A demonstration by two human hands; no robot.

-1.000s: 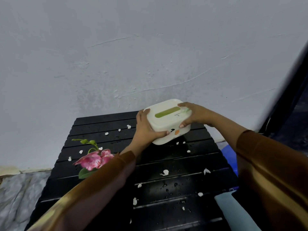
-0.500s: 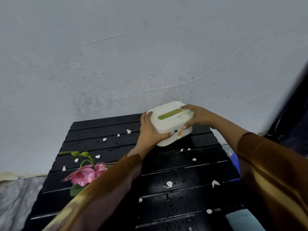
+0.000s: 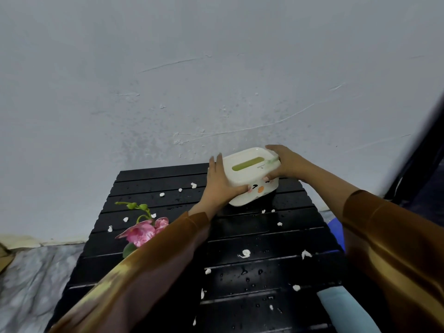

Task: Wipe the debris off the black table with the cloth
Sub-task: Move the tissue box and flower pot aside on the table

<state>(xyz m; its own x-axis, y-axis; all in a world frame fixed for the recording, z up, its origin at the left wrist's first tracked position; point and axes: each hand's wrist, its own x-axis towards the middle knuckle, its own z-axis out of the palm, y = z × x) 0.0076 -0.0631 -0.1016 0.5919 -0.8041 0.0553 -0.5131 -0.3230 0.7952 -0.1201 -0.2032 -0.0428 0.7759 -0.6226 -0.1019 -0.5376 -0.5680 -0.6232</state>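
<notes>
A black slatted table (image 3: pixel 259 239) stands against the wall, strewn with white debris bits (image 3: pixel 245 253) and water drops. At its far right, a cream tissue box (image 3: pixel 252 176) with a green slot and a small face on its front is tilted, its near edge low over the slats. My left hand (image 3: pixel 221 183) grips its left side. The box's right end is held by my right hand (image 3: pixel 286 162). A light blue cloth (image 3: pixel 346 311) lies at the near right, partly hidden by my right sleeve.
A pink artificial orchid (image 3: pixel 141 230) with green buds lies on the table's left half, partly under my left sleeve. A grey plaster wall (image 3: pixel 216 80) rises just behind the table. Marbled floor (image 3: pixel 31 280) shows at left, something blue (image 3: pixel 336 231) at the table's right edge.
Both hands have kept hold of the tissue box and carried it a little toward the table's far right corner, nearer the wall. The view shifted slightly.
</notes>
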